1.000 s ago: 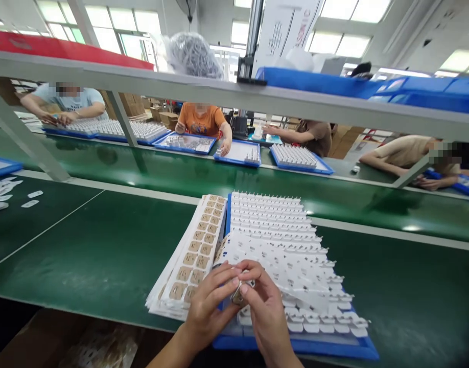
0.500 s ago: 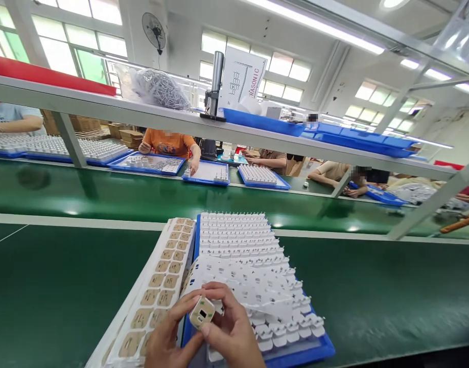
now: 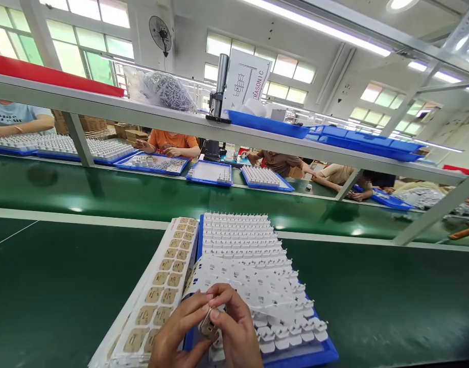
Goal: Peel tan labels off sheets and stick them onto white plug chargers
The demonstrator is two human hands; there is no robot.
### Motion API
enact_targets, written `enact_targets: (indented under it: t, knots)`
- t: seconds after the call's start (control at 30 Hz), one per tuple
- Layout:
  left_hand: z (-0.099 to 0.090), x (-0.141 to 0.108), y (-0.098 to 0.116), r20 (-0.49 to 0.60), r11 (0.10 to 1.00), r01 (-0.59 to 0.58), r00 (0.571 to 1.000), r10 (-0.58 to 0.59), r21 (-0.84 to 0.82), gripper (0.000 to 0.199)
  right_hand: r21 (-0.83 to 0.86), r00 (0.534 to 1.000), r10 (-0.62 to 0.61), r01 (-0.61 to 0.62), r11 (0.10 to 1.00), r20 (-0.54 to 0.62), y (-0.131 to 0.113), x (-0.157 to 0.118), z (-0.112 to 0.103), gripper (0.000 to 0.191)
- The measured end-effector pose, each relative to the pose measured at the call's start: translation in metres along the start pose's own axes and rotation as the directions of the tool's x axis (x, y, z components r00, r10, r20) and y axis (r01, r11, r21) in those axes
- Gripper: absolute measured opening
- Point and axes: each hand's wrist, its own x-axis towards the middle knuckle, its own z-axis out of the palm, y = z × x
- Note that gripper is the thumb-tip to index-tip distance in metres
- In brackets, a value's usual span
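Note:
Near the bottom centre, both hands meet around a small plastic hook (image 3: 208, 327) with a tan adhesive pad on its face, tilted so it shows nearly edge-on. My left hand (image 3: 181, 329) grips it from the left. The thumb and fingertips of my right hand (image 3: 236, 322) pinch its upper right edge. Under and beyond the hands, a blue tray (image 3: 328, 352) carries rows of white plastic hooks (image 3: 238, 235). Across the tray's near part lies a white backing sheet (image 3: 250, 281) with cut-outs. To the left is a stack of sticker sheets (image 3: 166, 265) bearing tan pads.
Beyond my bench runs a green conveyor belt (image 3: 142, 197). A grey overhead shelf (image 3: 173, 118) crosses the view, holding blue trays (image 3: 265, 125) and a bag of grey parts (image 3: 167, 91). Several co-workers sit opposite, behind trays of white parts (image 3: 261, 176).
The hook has turned in my hands from pad facing me to nearly edge-on, and my right fingers have shifted onto its upper edge. Across the belt, the orange-sleeved co-worker's hand has drawn back from a tray.

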Motion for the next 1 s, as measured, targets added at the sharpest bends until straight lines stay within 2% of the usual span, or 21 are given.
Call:
enact_targets:
  t: [0.1,0.23,0.3,0.4,0.6,0.7,0.8,0.83,0.9,0.97,1.0]
  knots:
    - [0.001,-0.003,0.0,0.001,0.999,0.038,0.999,-0.038,-0.022,0.034,0.023,0.999,0.048,-0.048,0.999,0.001,-0.004,-0.001,0.0,0.011]
    - [-0.001,-0.009,0.005,0.019,0.957,0.247,0.969,-0.247,-0.153,0.037,-0.143,0.99,0.084,-0.068,0.987,0.11,-0.015,-0.003,-0.009,0.019]
    - [-0.001,-0.009,0.008,0.035,0.92,0.326,0.945,-0.327,-0.216,0.041,-0.288,0.982,0.07,-0.017,0.958,0.175,-0.021,0.0,-0.016,0.024]
    - [-0.002,-0.006,0.01,0.054,0.891,0.37,0.928,-0.37,-0.263,0.046,-0.455,0.975,-0.007,0.11,0.884,0.221,-0.03,0.008,-0.023,0.022]
    - [-0.006,-0.003,0.012,0.097,0.907,0.337,0.941,-0.323,-0.252,0.05,-0.619,0.928,-0.132,0.334,0.711,0.349,-0.044,0.018,-0.016,0.014]
    - [-0.007,-0.003,0.014,0.122,0.91,0.343,0.939,-0.323,-0.232,0.048,-0.671,0.885,-0.218,0.457,0.584,0.412,-0.044,0.019,-0.014,0.013]
    - [-0.009,-0.001,0.014,0.143,0.877,0.448,0.893,-0.428,-0.172,0.045,-0.67,0.783,-0.355,0.621,0.407,0.51,-0.041,0.013,-0.014,0.02]
    - [-0.011,0.0,0.012,0.139,0.858,0.49,0.87,-0.473,-0.151,0.042,-0.649,0.757,-0.378,0.652,0.392,0.532,-0.04,0.009,-0.012,0.021]
    - [-0.019,-0.001,0.005,0.105,0.823,0.556,0.831,-0.547,-0.116,0.039,-0.577,0.749,-0.362,0.66,0.481,0.556,-0.035,-0.002,-0.007,0.021]
    - [-0.034,-0.005,-0.006,0.045,0.795,0.603,0.798,-0.601,-0.073,0.037,-0.489,0.769,-0.264,0.591,0.642,0.582,-0.02,-0.017,0.003,0.02]
    - [-0.044,-0.008,-0.013,0.007,0.776,0.628,0.777,-0.629,-0.058,0.037,-0.453,0.763,-0.182,0.537,0.711,0.62,-0.007,-0.024,0.01,0.018]
